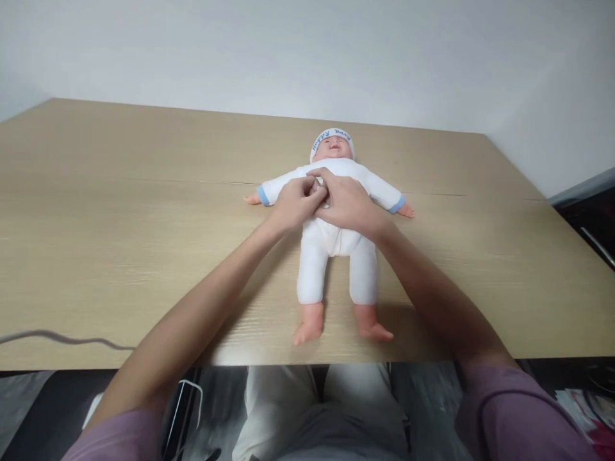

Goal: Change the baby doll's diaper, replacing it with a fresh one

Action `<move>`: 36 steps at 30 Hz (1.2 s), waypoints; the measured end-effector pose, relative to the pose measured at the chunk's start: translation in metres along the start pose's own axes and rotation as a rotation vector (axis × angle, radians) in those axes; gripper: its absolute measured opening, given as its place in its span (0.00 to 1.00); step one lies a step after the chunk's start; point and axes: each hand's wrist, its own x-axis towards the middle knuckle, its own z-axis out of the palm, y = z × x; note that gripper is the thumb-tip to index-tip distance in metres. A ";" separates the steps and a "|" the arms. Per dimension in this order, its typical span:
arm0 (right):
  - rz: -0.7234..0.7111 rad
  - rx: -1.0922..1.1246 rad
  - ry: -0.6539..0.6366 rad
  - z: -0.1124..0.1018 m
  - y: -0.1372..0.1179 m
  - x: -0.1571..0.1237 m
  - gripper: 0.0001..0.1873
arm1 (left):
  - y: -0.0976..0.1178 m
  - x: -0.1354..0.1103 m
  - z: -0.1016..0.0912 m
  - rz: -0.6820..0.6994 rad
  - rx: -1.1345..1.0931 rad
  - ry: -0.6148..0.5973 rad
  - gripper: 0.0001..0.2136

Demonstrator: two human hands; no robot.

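Observation:
A baby doll in a white romper with blue cuffs and a white cap lies on its back on the wooden table, feet toward me and arms spread. Both my hands meet on the doll's chest. My left hand has its fingers curled and pinched on the romper's front. My right hand lies over the chest with its fingers bent onto the same spot. What sits between the fingertips is too small to name; it looks like the romper's fabric or a fastener.
A grey cable runs along the table's near left edge. A white wall stands behind the table. Dark objects lie off the table's right side. My lap shows below the near edge.

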 end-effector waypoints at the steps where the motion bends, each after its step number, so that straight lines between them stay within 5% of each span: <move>1: -0.002 0.006 -0.005 0.000 0.001 0.000 0.33 | -0.001 0.002 0.000 0.014 -0.017 -0.023 0.17; 5: 0.014 -0.016 0.018 0.005 0.005 0.005 0.26 | -0.010 0.010 -0.009 0.012 -0.186 -0.136 0.20; 9: 0.075 -0.035 0.060 0.010 0.008 0.011 0.25 | -0.030 0.017 -0.009 -0.023 -0.277 0.040 0.20; 12: 0.095 0.012 0.053 0.009 0.006 0.010 0.26 | -0.043 0.017 -0.002 0.008 -0.205 0.120 0.23; 21: 0.124 0.129 0.097 0.005 0.007 0.006 0.26 | -0.049 0.012 -0.001 0.078 -0.056 0.047 0.20; 26: 0.093 0.080 0.292 -0.013 -0.001 0.005 0.23 | -0.035 0.000 0.004 -0.035 -0.041 0.298 0.13; 29: 0.044 0.120 0.338 -0.033 -0.023 -0.021 0.14 | -0.013 -0.026 0.003 -0.008 0.013 0.454 0.11; 32: -0.039 0.200 0.133 -0.040 -0.042 -0.068 0.09 | 0.013 -0.065 -0.004 0.111 0.098 0.277 0.10; 36: -0.176 0.261 -0.141 -0.021 -0.032 -0.125 0.05 | 0.030 -0.111 -0.011 0.222 0.216 -0.299 0.11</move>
